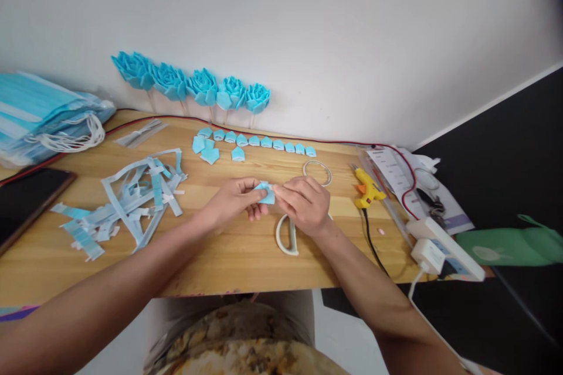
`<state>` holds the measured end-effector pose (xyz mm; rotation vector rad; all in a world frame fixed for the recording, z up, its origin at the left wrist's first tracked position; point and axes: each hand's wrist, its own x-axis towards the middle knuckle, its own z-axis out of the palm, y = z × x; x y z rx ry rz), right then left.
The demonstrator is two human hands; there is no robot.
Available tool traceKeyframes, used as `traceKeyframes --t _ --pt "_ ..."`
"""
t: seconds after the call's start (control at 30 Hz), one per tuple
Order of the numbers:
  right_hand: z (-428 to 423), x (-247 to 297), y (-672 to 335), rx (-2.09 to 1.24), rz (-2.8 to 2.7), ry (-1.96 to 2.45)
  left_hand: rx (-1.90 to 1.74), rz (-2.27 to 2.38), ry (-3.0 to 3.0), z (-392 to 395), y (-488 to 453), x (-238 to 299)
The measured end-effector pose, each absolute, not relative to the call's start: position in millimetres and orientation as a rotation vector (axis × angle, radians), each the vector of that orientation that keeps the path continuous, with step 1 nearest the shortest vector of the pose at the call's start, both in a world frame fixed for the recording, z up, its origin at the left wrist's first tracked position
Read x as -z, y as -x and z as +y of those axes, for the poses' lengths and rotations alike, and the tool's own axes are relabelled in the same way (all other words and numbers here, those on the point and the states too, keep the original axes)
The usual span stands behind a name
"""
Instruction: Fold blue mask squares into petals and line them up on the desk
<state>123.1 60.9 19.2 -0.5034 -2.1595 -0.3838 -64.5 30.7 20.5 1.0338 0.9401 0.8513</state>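
Note:
My left hand (240, 196) pinches a small folded piece of light-blue mask fabric (268, 195) between thumb and fingers, just above the table. At the same piece's right edge, the fingers of my right hand (305, 202) are pressed together on it; the exact fingertip contact is partly hidden. Below my right hand lies a white looped handle (281, 240), like that of scissors, the rest of it covered. Beyond my hands runs a row of folded blue petals (266, 142), with a few more petals (210, 154) grouped at its left end.
Several blue fabric flowers on sticks (202, 87) lean against the wall. Left are fabric scraps (127, 205), packed masks (39, 114) and a dark phone (33, 202). Right are a tape ring (317, 163), yellow glue gun (368, 187), power strip (453, 252) and green bottle (510, 246).

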Motion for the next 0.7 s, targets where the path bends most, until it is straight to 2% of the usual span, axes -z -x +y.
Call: traceKeyframes --t 0.7 --pt "63.9 -14.1 -123.6 0.242 -2.258 0.527 -0.892 0.954 -1.062 32.8 66.1 -18.7"
